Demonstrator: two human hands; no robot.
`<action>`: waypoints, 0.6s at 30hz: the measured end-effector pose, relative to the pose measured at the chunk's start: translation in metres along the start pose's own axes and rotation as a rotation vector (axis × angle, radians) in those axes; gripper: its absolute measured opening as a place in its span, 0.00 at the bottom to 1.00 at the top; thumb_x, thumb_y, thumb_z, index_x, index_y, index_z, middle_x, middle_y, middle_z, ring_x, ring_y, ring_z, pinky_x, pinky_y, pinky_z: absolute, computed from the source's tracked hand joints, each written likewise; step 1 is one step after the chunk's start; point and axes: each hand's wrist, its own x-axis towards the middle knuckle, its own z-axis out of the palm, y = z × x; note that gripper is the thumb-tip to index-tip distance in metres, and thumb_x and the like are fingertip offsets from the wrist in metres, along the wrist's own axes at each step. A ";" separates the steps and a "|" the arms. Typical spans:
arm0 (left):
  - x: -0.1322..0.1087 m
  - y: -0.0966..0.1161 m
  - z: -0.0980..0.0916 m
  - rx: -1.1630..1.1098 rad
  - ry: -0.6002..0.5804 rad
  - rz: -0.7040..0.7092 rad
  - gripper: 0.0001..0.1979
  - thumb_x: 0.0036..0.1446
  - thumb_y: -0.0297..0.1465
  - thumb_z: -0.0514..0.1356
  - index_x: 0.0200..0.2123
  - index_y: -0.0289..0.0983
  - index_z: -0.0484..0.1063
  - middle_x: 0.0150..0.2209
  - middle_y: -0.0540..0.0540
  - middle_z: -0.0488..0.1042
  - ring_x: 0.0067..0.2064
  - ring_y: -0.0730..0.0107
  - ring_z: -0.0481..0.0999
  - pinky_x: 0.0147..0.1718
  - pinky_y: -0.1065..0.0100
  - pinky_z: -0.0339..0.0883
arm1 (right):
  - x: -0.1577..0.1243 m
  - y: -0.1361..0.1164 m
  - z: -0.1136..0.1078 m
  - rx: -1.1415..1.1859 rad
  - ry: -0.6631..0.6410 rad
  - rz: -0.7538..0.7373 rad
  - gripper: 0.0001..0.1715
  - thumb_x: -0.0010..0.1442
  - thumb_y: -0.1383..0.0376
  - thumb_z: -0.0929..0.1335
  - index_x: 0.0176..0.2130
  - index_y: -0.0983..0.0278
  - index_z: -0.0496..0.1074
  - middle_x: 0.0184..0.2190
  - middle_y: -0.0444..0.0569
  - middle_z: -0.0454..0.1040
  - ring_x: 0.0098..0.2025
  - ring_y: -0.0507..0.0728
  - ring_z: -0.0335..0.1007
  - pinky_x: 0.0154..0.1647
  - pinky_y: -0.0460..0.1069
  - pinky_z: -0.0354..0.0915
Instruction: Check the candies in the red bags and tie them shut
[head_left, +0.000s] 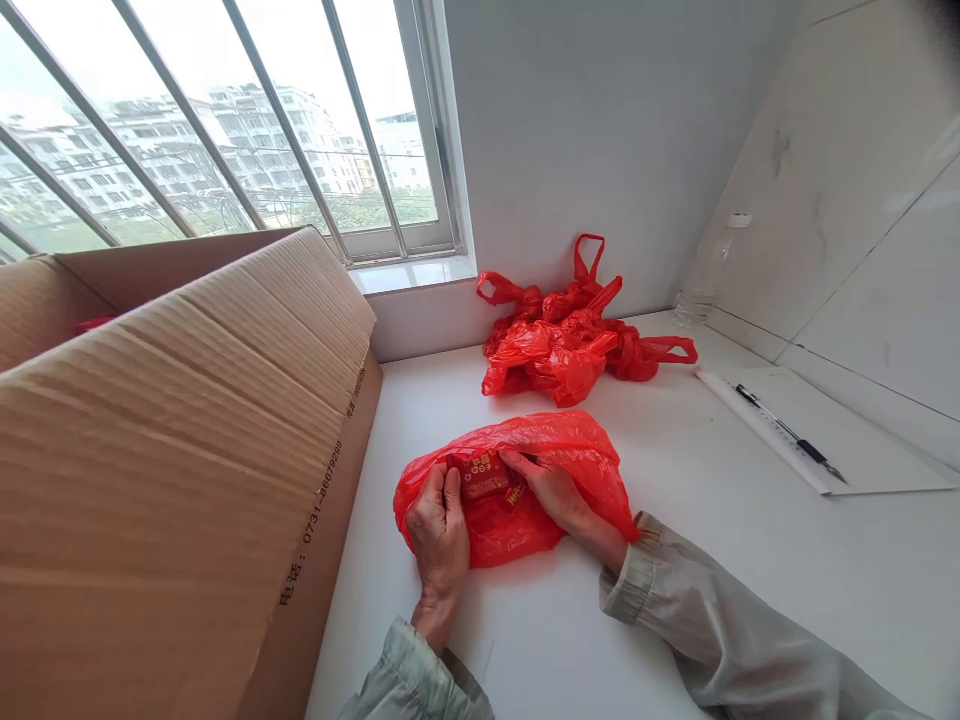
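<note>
A red plastic bag point(517, 545) lies spread open on the white table in front of me. Inside its mouth is a small dark red packet point(484, 480) with gold lettering. My left hand point(439, 525) is closed on the left end of this packet, thumb towards me. Reaching into the bag from the right, my right hand point(559, 497) pinches the packet's upper right corner; some of its fingers are hidden. Just below that corner, another small red wrapper point(514, 495) with yellow print shows in the bag.
On my left stands a large cardboard box point(187, 470), a flap slanting outward. Several tied red bags point(555, 345) are heaped by the wall. To the right lie a paper pad point(855, 440) and a pen point(791, 435); a clear bottle point(705, 280) stands in the corner.
</note>
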 end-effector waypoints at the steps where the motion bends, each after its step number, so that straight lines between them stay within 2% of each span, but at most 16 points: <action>1: 0.000 0.001 0.000 -0.012 -0.006 -0.003 0.17 0.63 0.40 0.52 0.24 0.39 0.66 0.21 0.53 0.67 0.22 0.71 0.64 0.24 0.70 0.55 | 0.001 0.001 0.000 -0.018 0.002 -0.004 0.18 0.55 0.50 0.70 0.39 0.59 0.78 0.46 0.47 0.80 0.51 0.62 0.74 0.64 0.60 0.59; 6: -0.001 0.004 0.000 -0.053 -0.014 -0.009 0.17 0.64 0.38 0.51 0.23 0.40 0.63 0.20 0.53 0.64 0.22 0.72 0.62 0.23 0.70 0.55 | -0.001 0.000 -0.001 -0.059 0.004 -0.025 0.19 0.54 0.48 0.70 0.38 0.58 0.78 0.44 0.48 0.81 0.54 0.64 0.72 0.66 0.61 0.56; 13: -0.002 0.001 0.002 -0.014 0.009 -0.026 0.16 0.64 0.39 0.50 0.26 0.40 0.64 0.22 0.51 0.67 0.23 0.69 0.65 0.24 0.69 0.57 | -0.007 -0.005 0.001 0.007 0.019 0.027 0.20 0.53 0.48 0.71 0.39 0.58 0.78 0.47 0.48 0.80 0.52 0.64 0.73 0.63 0.61 0.60; 18: -0.001 0.000 0.003 0.037 0.019 0.011 0.15 0.64 0.38 0.49 0.28 0.39 0.66 0.20 0.52 0.66 0.20 0.72 0.63 0.22 0.70 0.54 | -0.004 0.002 -0.001 -0.063 0.012 -0.031 0.21 0.55 0.47 0.70 0.41 0.58 0.78 0.47 0.48 0.79 0.53 0.64 0.72 0.65 0.61 0.58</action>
